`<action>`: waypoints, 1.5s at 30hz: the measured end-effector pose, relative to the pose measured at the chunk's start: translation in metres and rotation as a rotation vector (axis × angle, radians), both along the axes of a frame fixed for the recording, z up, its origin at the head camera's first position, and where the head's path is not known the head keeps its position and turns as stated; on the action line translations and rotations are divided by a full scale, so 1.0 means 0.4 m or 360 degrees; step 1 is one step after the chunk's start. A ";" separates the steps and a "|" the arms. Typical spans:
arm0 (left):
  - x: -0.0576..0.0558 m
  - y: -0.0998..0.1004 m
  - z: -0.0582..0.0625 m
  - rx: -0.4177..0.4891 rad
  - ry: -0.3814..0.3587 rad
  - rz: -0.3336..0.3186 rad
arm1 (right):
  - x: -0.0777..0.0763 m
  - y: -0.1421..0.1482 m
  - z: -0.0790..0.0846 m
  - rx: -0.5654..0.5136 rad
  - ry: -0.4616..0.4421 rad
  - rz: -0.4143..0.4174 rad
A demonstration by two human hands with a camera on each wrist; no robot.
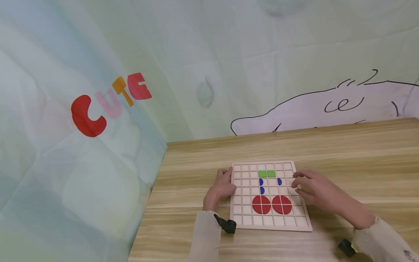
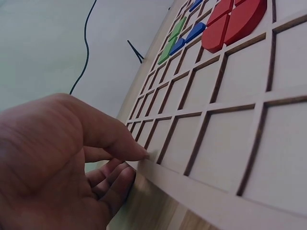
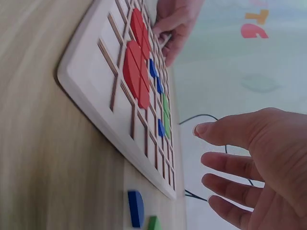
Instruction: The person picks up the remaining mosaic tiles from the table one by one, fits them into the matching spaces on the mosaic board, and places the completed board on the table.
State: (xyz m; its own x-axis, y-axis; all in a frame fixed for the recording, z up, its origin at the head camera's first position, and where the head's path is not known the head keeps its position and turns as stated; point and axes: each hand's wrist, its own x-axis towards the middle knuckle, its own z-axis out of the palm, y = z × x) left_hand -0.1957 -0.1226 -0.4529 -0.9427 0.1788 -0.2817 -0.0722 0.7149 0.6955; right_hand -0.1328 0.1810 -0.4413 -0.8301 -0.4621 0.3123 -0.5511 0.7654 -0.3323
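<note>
A pale wooden grid board (image 1: 271,228) lies flat on the table. On it sit two green squares (image 1: 267,174), three blue half-circles (image 1: 262,190) and two red circles (image 1: 261,204) made up of quarter pieces. My left hand (image 1: 223,185) holds the board's left edge; in the left wrist view its thumb rests on the rim, with the other fingers curled by the side. Nothing is in my right hand (image 1: 315,191), which hovers at the board's right edge, fingers loosely bent and apart. The right wrist view shows its thumb and fingertips well separated.
Beside the board, a loose blue half-circle (image 3: 136,208) and part of a green piece (image 3: 154,224) lie on the wooden table (image 1: 183,196); in the head view my right hand hides them. A printed cloth backdrop (image 1: 209,65) rises behind the table and along its left side.
</note>
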 end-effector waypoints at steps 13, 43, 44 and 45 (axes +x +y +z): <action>-0.001 -0.001 0.001 -0.0005 0.0015 0.0002 | 0.006 0.073 -0.026 0.0040 0.0192 -0.0075; -0.002 -0.001 -0.005 -0.0009 -0.0003 -0.0005 | 0.016 0.096 -0.053 0.0173 0.0239 -0.0052; -0.002 0.000 -0.005 -0.0007 -0.0003 -0.0004 | 0.017 0.095 -0.053 0.0175 0.0241 -0.0054; -0.001 -0.001 -0.005 -0.0004 -0.0006 0.0000 | 0.017 0.095 -0.053 0.0179 0.0239 -0.0055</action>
